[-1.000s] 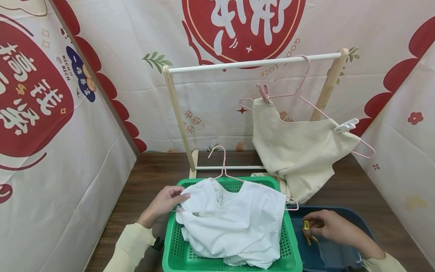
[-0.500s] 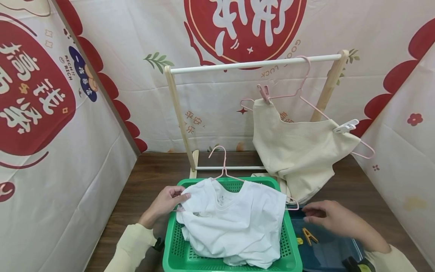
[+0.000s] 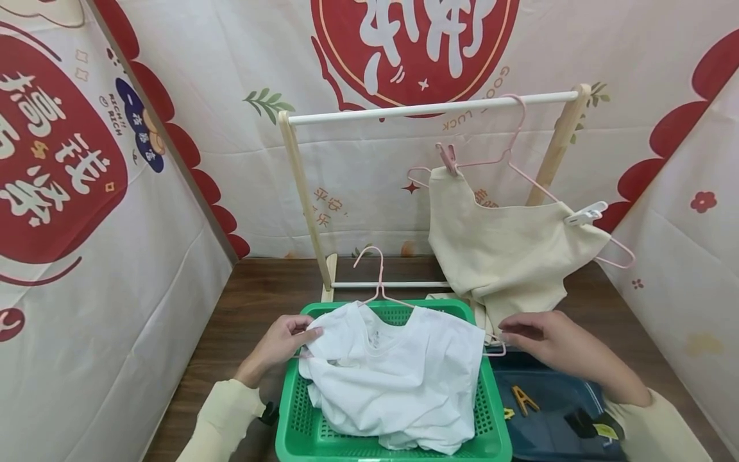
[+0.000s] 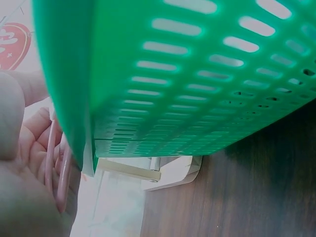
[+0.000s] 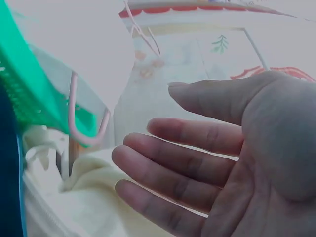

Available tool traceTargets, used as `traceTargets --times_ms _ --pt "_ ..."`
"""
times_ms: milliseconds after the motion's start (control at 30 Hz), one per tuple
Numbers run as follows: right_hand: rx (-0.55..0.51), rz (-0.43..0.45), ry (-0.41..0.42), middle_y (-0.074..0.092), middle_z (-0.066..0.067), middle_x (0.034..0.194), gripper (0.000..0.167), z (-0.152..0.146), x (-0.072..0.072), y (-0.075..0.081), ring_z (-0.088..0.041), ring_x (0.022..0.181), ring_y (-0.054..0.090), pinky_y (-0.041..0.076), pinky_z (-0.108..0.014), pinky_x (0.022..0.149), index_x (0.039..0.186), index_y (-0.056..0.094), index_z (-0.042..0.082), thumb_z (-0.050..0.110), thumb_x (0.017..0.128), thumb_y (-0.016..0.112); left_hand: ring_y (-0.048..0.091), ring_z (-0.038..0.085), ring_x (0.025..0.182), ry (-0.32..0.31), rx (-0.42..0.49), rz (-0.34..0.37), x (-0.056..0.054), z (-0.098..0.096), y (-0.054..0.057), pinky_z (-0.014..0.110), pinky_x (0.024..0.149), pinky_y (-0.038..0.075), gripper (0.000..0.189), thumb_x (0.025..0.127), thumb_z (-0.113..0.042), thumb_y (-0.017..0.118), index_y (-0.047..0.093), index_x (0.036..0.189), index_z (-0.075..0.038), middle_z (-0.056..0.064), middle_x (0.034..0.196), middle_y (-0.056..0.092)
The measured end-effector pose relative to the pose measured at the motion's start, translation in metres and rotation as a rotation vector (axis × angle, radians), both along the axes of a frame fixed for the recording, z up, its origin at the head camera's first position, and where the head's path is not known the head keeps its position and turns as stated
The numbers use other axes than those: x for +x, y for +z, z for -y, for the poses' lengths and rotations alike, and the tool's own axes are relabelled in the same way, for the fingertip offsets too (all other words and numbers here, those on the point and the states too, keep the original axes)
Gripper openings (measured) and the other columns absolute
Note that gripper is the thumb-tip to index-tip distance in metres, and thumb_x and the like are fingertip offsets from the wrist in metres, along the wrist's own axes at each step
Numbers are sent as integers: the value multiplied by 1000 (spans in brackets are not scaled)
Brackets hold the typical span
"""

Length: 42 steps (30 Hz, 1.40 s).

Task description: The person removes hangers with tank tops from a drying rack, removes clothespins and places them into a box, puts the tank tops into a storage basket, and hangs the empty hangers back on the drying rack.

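Observation:
A white T-shirt (image 3: pixel 392 385) on a pink clothes hanger (image 3: pixel 381 273) lies across the green basket (image 3: pixel 291 423). My left hand (image 3: pixel 283 343) grips the shirt's left shoulder with the hanger's end inside; in the left wrist view that pink hanger end (image 4: pixel 51 153) runs across the palm. Empty, with fingers spread and slightly bent, my right hand (image 3: pixel 557 343) is beside the hanger's right end. The right wrist view has this hanger end (image 5: pixel 73 113) poking out of the shirt, left of the fingertips (image 5: pixel 121 154). An orange-yellow clothespin (image 3: pixel 524 400) lies in the blue bin (image 3: pixel 554 436) below the right hand.
Behind the basket stands a wooden rack with a white rail (image 3: pixel 433 110). From it hangs a cream garment (image 3: pixel 514 250) on a pink hanger, held by a pink clothespin (image 3: pixel 447 158) and a white clothespin (image 3: pixel 586 214). Printed cloth walls enclose the brown table (image 3: pixel 260 282).
My right hand has let go of the orange-yellow clothespin in the blue bin and moved up and left to the hanger's right end. The left hand keeps its hold.

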State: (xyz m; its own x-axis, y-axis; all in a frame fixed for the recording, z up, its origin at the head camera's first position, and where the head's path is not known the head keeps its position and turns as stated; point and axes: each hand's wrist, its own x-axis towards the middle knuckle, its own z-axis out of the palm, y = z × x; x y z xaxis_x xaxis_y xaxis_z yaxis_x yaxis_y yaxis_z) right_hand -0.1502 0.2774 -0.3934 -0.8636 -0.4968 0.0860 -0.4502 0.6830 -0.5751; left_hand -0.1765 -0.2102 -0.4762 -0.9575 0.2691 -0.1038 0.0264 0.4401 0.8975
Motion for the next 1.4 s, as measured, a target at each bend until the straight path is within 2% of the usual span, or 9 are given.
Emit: traceTargets --times_ms 167,400,633,767,867,1033,1100,1333,1400 --pt "-43 1 38 68 12 89 13 11 -4 2 -3 74 60 54 -24 65 106 72 15 20 94 69 58 21 74 12 4 -7 3 -1 0 27 65 49 23 91 -33 72 72 96 -11 6 78 62" --pt "-108 -157 31 69 11 91 12 33 -11 6 0 78 61 55 -25 66 99 73 22 14 91 72 57 22 75 -3 -4 -20 1 0 1 27 65 48 20 91 -30 73 73 96 -10 6 78 62" --pt "-121 -148 28 70 12 94 9 58 -17 11 -1 85 64 55 -28 72 99 73 21 16 95 68 56 20 73 -5 -11 -38 2 1 1 26 63 48 17 91 -27 73 73 95 -10 6 76 61" --pt "-162 -198 54 71 9 92 7 73 -22 10 -2 84 66 56 -29 73 98 73 19 14 93 70 56 18 74 3 -33 -58 4 0 3 25 63 49 13 92 -24 72 73 96 -11 4 78 62" --pt "-169 -247 66 71 9 91 6 83 -25 7 -2 82 66 56 -30 72 97 74 17 15 91 72 56 19 74 2 -57 -85 8 -3 10 24 62 48 10 93 -19 71 73 97 -9 4 79 63" --pt "-184 -271 71 72 5 96 12 97 -28 4 -9 85 68 57 -35 75 101 73 13 10 90 73 58 22 74 -24 -56 -126 20 -10 34 24 62 50 9 93 -14 70 72 98 -6 7 82 64" --pt "-183 -266 68 73 1 101 16 101 -28 5 -13 89 70 57 -38 78 105 73 11 9 90 73 58 20 74 -37 -46 -143 24 -12 41 23 62 49 10 93 -14 70 72 98 -5 7 83 65" --pt "-154 -246 89 72 -7 115 27 112 -32 7 -25 108 67 53 -44 89 117 71 7 9 90 72 54 12 71 -32 -61 -175 28 -13 49 21 62 46 8 92 -12 70 73 97 -6 5 81 63" --pt "-148 -226 105 72 -7 115 27 114 -34 6 -23 105 69 54 -43 88 119 71 6 9 91 71 54 12 71 -29 -66 -180 28 -13 50 21 63 46 7 92 -11 70 73 97 -6 5 80 64"
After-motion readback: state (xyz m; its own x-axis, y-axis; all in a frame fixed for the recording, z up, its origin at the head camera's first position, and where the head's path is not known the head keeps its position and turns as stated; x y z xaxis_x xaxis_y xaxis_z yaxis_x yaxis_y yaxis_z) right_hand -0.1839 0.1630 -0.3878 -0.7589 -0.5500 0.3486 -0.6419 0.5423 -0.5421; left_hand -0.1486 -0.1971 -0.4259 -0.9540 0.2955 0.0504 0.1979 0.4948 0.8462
